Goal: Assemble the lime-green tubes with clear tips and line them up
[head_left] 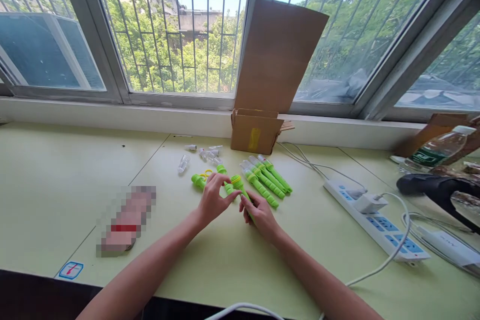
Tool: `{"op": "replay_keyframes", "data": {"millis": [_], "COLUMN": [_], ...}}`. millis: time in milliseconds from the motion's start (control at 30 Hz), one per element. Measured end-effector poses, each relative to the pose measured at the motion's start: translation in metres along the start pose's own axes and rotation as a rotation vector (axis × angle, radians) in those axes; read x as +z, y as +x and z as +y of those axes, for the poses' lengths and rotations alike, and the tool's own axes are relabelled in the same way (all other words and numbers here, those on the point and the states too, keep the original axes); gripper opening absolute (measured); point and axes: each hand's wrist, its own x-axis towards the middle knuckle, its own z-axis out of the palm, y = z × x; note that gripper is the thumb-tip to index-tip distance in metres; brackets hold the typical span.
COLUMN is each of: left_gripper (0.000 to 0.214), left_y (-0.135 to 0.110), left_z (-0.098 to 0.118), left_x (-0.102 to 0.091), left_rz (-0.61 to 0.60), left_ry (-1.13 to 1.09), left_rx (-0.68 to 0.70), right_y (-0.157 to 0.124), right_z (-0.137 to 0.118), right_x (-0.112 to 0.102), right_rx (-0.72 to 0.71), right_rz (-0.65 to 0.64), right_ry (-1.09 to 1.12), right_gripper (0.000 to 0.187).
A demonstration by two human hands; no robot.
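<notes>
My right hand (260, 212) is wrapped around a green ribbed plastic tube (243, 193) with a threaded neck, holding it tilted above the table. A yellow ring (235, 179) sits around that neck, and the thumb and forefinger of my left hand (215, 195) close on it from the left. Behind my left hand lie another green tube (220, 169), a further green threaded piece (198, 180) and loose yellow rings (206, 173). Several green tubes with clear caps (272, 180) lie side by side to the right. Clear plastic caps (183, 164) are scattered behind on the left.
A small cardboard box (253, 135) with a tall raised flap stands against the window sill. A white power strip (375, 222) with plugs and cables lies at right, near a water bottle (435, 150) and a black object (431, 190). A blurred-out item (127, 220) lies left.
</notes>
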Motion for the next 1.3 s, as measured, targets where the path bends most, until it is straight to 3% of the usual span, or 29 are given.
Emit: {"op": "replay_keyframes", "data": {"millis": [233, 367, 467, 700, 1300], "left_gripper": [0.025, 0.025, 0.025, 0.024, 0.019], "left_y": [-0.0031, -0.0040, -0.0034, -0.0009, 0.0001], "left_z": [-0.0003, 0.0000, 0.0006, 0.0034, 0.0010], "left_x": [0.0014, 0.0020, 0.0019, 0.0020, 0.0035], "left_rz": [-0.020, -0.026, -0.033, -0.024, -0.026], "left_ry": [0.009, 0.010, 0.007, -0.011, -0.022], "left_rx": [0.013, 0.022, 0.014, -0.004, 0.015], "right_y": [0.0015, 0.0033, 0.0024, -0.0003, 0.0008], "right_z": [0.0042, 0.0062, 0.0069, 0.0048, 0.0030], "right_x": [-0.0035, -0.0059, -0.0041, 0.0010, 0.0011], "right_rx": [-0.135, -0.156, -0.147, 0.045, 0.135], "right_rz": [0.159, 0.154, 0.146, 0.023, -0.023], "right_ry": [-0.244, -0.280, -0.240, -0.021, 0.149], "right_gripper": [0.036, 0.033, 0.029, 0.032, 0.033]}}
